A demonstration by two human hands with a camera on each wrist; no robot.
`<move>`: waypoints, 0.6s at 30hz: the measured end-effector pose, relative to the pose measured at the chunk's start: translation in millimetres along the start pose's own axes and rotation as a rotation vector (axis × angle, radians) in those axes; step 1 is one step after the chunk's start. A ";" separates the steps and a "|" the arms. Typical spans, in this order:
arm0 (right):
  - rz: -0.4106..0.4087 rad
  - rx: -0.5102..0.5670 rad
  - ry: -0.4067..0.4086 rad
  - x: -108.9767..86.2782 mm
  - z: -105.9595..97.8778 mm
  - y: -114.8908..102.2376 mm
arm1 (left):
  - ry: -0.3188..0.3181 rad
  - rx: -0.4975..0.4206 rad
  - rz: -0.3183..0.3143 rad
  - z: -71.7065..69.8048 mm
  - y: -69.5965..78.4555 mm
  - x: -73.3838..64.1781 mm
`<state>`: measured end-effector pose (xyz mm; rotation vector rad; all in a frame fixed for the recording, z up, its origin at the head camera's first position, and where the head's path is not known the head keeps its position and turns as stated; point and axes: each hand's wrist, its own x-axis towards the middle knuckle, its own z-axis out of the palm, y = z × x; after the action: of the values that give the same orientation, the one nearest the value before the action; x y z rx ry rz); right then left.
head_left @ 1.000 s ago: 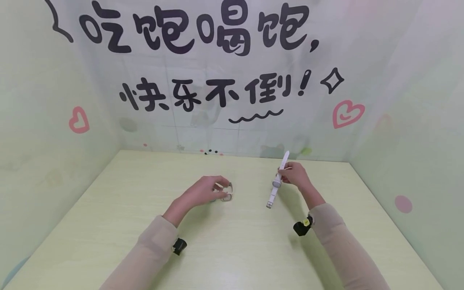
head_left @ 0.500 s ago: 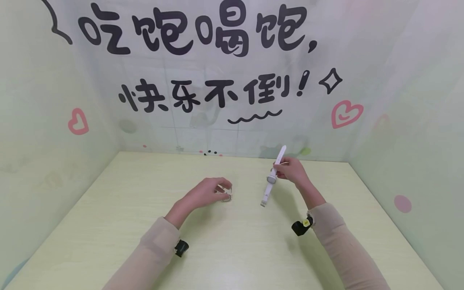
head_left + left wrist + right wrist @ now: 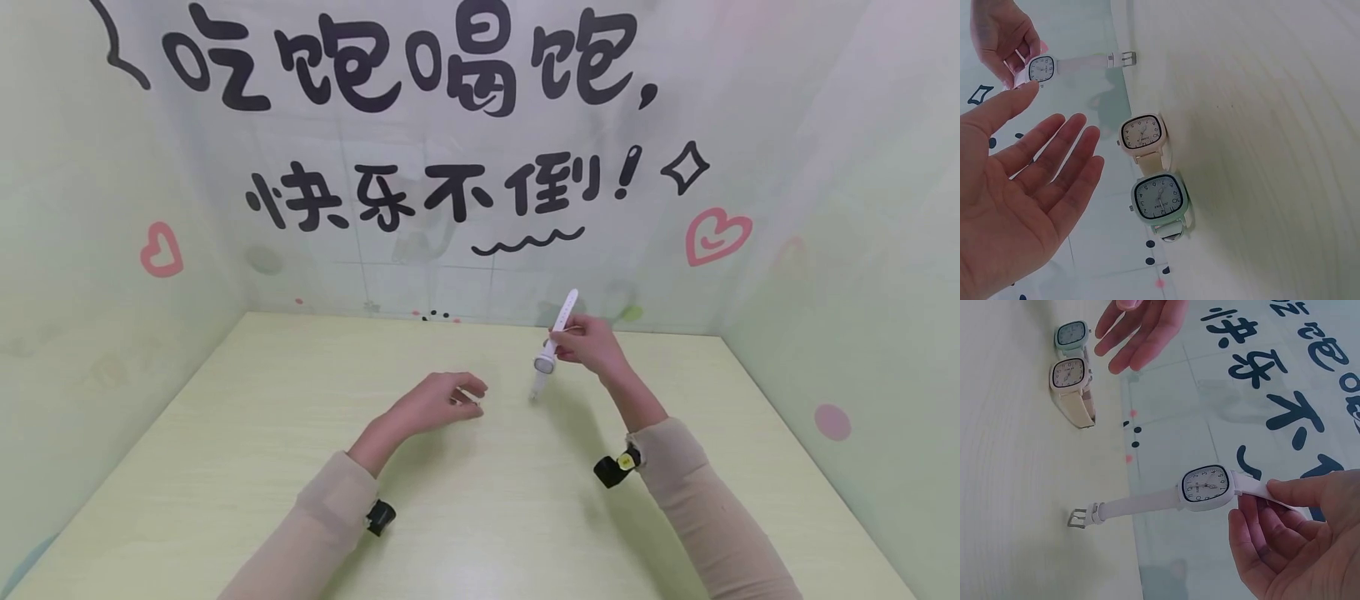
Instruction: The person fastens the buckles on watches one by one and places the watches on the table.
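My right hand (image 3: pixel 596 346) pinches one strap of a white wristwatch (image 3: pixel 1207 486) between thumb and fingers, above the table. Its buckle end hangs down, and the dial faces me. My left hand (image 3: pixel 1035 187) holds nothing; its fingers are spread and gently bent. Close to those fingers, two wristwatches stand side by side on the table: one with a cream case and strap (image 3: pixel 1143 134), one with a mint green case (image 3: pixel 1160 199). From the head view, my left hand (image 3: pixel 438 402) hides both of them.
The pale wooden table (image 3: pixel 465 517) is closed in by a back wall (image 3: pixel 420 267) and two side walls. Black lettering and pink hearts decorate these walls. A small black camera (image 3: pixel 380 517) is strapped at my left wrist, another (image 3: pixel 613 471) at my right.
My right hand has carried the white watch leftward and slightly up. My left hand has shifted a little right, covering the table watches that showed past its fingers in the head view.
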<state>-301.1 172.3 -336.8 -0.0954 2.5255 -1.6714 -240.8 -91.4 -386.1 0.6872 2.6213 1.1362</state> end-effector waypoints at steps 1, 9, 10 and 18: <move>-0.004 0.001 -0.003 -0.6 1.2 -1.4 | -0.001 -0.005 -0.004 0.5 0.5 0.2; -0.046 0.023 -0.031 -4.5 10.2 -12.2 | -0.014 -0.024 0.005 4.8 2.2 2.3; -0.053 0.027 -0.035 -4.6 11.5 -13.4 | -0.015 -0.029 0.006 5.4 2.3 2.6; -0.096 0.042 -0.065 -10.4 23.3 -26.1 | -0.028 -0.070 -0.009 11.8 3.2 6.7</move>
<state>-288.1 142.0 -321.2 -0.2670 2.4735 -1.7254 -241.2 -78.7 -391.8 0.6723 2.5456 1.2001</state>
